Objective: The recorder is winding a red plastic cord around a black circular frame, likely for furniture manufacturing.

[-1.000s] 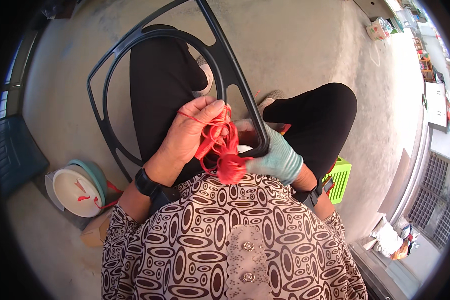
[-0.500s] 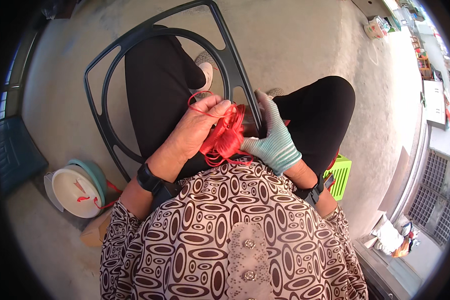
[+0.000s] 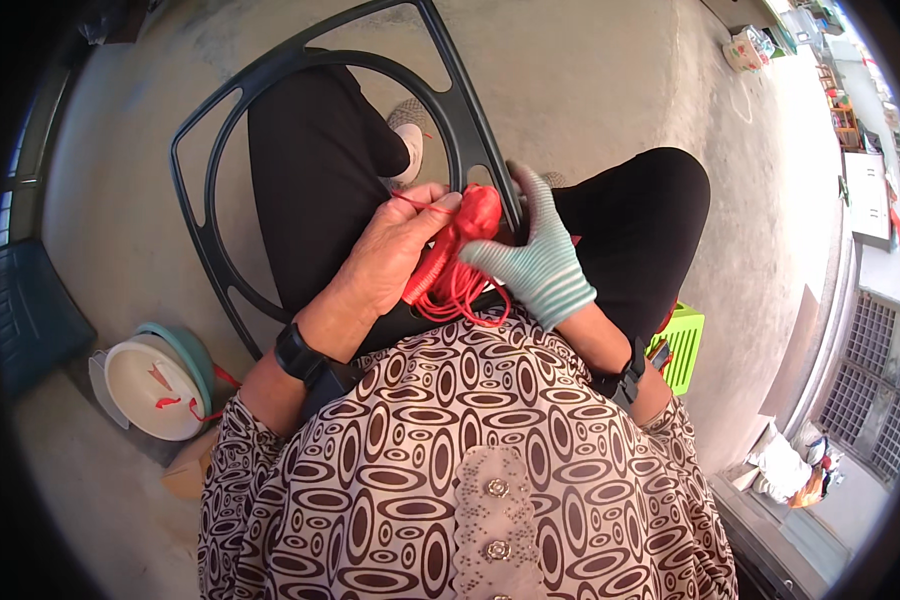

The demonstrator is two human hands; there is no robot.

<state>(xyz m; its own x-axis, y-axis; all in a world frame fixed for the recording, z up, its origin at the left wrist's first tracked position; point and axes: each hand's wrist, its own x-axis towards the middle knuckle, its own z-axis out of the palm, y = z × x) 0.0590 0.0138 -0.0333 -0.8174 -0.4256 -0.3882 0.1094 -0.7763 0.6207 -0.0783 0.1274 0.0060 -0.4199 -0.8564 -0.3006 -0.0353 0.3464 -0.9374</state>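
Observation:
A bundle of red cord (image 3: 460, 290) hangs in loops over my lap, with a thick, tightly gathered red end (image 3: 478, 212) at its top. My bare left hand (image 3: 390, 250) is closed on the cord's left side, thumb and forefinger pinching a strand. My right hand (image 3: 542, 262) wears a pale green striped glove. Its thumb reaches across to the bundle while the forefinger stands apart along a bar of the dark frame (image 3: 470, 130); the other fingers are partly hidden. That frame, with a round opening, slants across my legs.
At the lower left stand a white basin (image 3: 135, 395) holding red scraps and a teal basin (image 3: 192, 352), beside a cardboard box (image 3: 185, 470). A lime-green plastic stool or crate (image 3: 682, 350) is by my right knee. A dark green panel (image 3: 40, 315) lies far left.
The red bundle has turned, so its thick gathered end now shows at the top. My right thumb has moved left across the cord; my left hand still pinches it.

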